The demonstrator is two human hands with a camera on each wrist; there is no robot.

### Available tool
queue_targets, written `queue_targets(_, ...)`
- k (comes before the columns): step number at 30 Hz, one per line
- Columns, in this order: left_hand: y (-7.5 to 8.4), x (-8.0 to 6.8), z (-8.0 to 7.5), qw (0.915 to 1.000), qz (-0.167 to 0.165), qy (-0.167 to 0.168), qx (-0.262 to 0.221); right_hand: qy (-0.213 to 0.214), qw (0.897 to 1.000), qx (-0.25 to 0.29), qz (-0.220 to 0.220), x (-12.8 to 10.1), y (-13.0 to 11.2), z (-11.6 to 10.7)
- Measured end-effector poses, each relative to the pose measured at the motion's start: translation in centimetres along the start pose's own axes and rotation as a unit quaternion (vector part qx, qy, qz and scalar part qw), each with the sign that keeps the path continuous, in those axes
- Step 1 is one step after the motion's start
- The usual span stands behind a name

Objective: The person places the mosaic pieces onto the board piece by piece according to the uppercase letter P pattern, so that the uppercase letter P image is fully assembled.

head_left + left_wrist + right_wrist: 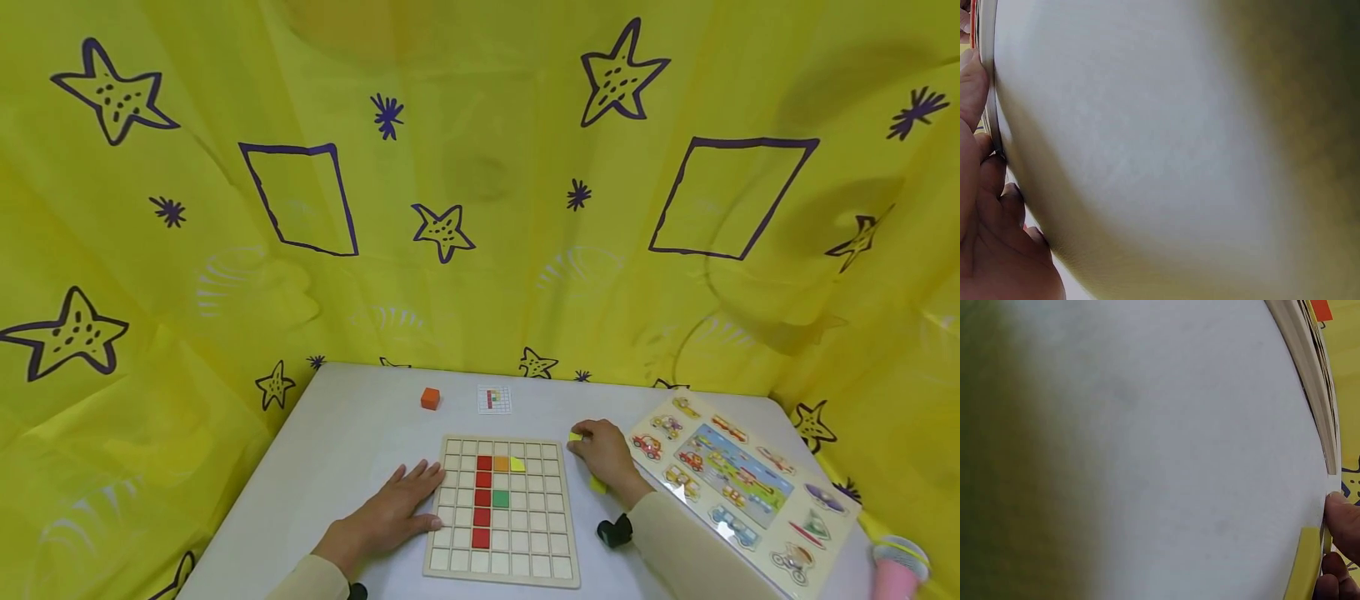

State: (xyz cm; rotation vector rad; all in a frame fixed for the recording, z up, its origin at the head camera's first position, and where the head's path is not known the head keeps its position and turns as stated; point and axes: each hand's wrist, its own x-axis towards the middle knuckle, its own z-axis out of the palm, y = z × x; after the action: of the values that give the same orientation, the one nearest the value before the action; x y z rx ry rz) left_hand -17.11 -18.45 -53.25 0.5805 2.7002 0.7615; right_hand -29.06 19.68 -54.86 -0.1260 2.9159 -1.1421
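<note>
A wooden grid board [521, 523] lies on the table. It bears a column of several red tiles [482, 498], an orange tile [502, 464], a yellow tile with a rounded corner [517, 465] and a green tile [500, 499]. Flat and with straight fingers, my left hand [390, 504] rests at the board's left edge, fingertips and thumb touching its rim [988, 81]. To the right of the board, my right hand [606, 457] pinches a yellow piece [574, 436] between thumb and fingers. Another yellow piece [1302, 565] lies on the table beneath that hand.
An orange cube [430, 398] and a small pattern card [494, 400] lie behind the board. A vehicle picture puzzle [652, 475] lies to the right, with a pink object [897, 575] near its front corner. Yellow curtains [480, 308] enclose the table.
</note>
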Motion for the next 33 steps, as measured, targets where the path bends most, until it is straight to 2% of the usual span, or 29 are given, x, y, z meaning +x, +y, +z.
queue_targets(7, -0.1, 0.0, 0.2, 0.9999, -0.008, -0.004, 0.006, 0.013, 1.0, 0.004, 0.02, -0.4, 0.2, 0.0)
queue_targets(16, -0.1, 0.1, 0.0, 0.9999, 0.003, 0.0, 0.011, 0.018, 1.0, -0.018, -0.002, -0.1, 0.3, 0.5)
queue_targets(33, -0.1, 0.0, 0.0, 1.0, -0.002, -0.004, 0.008, 0.028, 0.999, 0.046, 0.008, -1.5, -0.6, -0.5)
